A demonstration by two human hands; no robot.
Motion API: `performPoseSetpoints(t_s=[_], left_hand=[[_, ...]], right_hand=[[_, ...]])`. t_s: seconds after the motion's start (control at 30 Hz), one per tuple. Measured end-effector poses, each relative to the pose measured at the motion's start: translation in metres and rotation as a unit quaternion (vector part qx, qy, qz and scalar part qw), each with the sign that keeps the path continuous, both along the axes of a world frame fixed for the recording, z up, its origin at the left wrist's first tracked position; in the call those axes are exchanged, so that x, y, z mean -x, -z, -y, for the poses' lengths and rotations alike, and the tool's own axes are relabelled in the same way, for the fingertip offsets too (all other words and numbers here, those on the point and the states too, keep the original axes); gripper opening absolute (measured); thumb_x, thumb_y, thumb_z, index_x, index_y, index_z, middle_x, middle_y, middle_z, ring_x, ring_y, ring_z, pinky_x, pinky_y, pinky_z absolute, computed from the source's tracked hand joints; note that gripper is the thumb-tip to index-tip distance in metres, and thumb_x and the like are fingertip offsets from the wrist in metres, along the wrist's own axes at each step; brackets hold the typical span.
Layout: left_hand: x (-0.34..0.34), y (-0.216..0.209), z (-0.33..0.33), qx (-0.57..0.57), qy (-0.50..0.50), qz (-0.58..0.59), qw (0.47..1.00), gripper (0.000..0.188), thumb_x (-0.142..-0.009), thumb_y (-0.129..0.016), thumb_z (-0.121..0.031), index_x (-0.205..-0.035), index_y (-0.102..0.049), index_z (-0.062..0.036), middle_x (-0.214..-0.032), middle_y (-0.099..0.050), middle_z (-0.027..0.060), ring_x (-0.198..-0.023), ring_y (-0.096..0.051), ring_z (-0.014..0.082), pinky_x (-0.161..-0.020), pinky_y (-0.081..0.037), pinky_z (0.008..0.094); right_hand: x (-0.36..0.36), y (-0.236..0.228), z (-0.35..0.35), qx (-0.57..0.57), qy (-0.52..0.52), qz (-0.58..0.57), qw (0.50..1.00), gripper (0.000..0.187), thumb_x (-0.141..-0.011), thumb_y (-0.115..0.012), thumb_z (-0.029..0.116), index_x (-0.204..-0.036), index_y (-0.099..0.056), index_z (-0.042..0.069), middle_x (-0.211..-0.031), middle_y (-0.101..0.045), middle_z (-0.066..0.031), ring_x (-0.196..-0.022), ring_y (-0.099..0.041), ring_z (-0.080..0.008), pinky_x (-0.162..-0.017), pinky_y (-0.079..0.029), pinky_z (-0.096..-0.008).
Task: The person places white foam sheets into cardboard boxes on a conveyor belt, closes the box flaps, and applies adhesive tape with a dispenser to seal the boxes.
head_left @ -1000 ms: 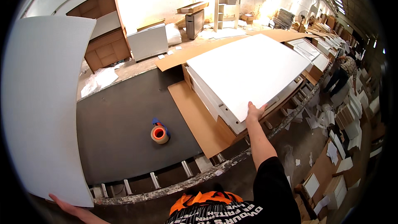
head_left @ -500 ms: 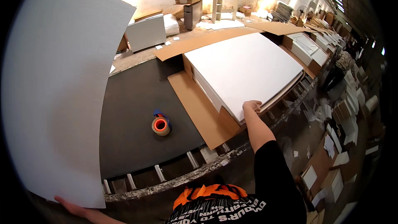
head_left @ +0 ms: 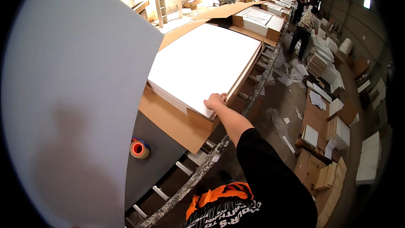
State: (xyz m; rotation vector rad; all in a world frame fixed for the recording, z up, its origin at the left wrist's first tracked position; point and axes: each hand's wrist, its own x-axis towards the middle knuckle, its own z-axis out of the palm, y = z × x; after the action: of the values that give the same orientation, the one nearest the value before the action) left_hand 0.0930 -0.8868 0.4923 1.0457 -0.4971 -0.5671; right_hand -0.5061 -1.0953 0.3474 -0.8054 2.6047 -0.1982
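A large white foam sheet (head_left: 84,84) stands upright along the left side, hiding part of the bench behind it. Only a reddish sliver at the bottom edge, beside the sheet's lower end, may be my left hand; its fingers are out of sight. My right hand (head_left: 216,100) is closed over the near right corner of a white panel (head_left: 206,59), its knuckles bent at the edge. The panel tops a stack lying in an open cardboard carton (head_left: 173,124), with flaps folded outward. A tape roll with an orange core (head_left: 139,149) in a blue dispenser sits on the dark mat (head_left: 156,152).
Metal rollers (head_left: 184,168) run along the worn conveyor rail (head_left: 198,171). Farther up the line is another open carton (head_left: 261,19). Two people stand beyond at right, one in a patterned shirt (head_left: 308,23). Cardboard (head_left: 314,114), panels and plastic scraps litter the floor at right.
The view has swung to the right. The foam sheet now covers more of the mat and carton, and my left hand has nearly left the picture. My right hand stays at the panel's corner.
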Motion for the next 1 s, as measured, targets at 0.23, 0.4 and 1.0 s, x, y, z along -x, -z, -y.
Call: performPoseSetpoints(t_s=[0.23, 0.4, 1.0], left_hand=[[0.028, 0.001, 0.017, -0.003, 0.061, 0.010, 0.998, 0.086, -0.087, -0.053, -0.059, -0.147, -0.027, -0.0028, -0.144, -0.039, 0.0185, -0.127, -0.043, 0.0354, -0.103, -0.038, 0.0475], [0.048, 0.002, 0.026, -0.015, 0.104, 0.022, 0.994, 0.089, -0.085, -0.054, -0.061, -0.147, -0.026, -0.0041, -0.145, -0.038, 0.0187, -0.127, -0.043, 0.0365, -0.103, -0.038, 0.0494], [0.303, 0.013, 0.022, -0.042, 0.337, 0.044, 0.940, 0.084, -0.089, -0.039, -0.067, -0.148, -0.029, -0.0087, -0.149, -0.034, 0.0164, -0.133, -0.036, 0.0375, -0.107, -0.032, 0.0537]], right_hand=[[-0.012, -0.044, -0.027, -0.120, -0.232, -0.045, 0.964, 0.078, -0.086, -0.045, 0.057, -0.139, -0.046, 0.000, -0.150, -0.035, -0.0153, -0.138, -0.024, -0.0467, -0.110, -0.020, -0.0599], [-0.008, -0.043, -0.038, -0.111, -0.300, -0.065, 0.945, 0.085, -0.076, -0.051, 0.064, -0.131, -0.054, -0.001, -0.140, -0.048, -0.0147, -0.132, -0.037, -0.0439, -0.104, -0.028, -0.0564], [0.267, -0.125, -0.286, 0.616, -0.150, 0.581, 0.510, 0.070, -0.093, -0.039, 0.065, -0.135, -0.049, 0.010, -0.125, -0.060, -0.0057, -0.116, -0.055, -0.0212, -0.093, -0.046, -0.0423]])
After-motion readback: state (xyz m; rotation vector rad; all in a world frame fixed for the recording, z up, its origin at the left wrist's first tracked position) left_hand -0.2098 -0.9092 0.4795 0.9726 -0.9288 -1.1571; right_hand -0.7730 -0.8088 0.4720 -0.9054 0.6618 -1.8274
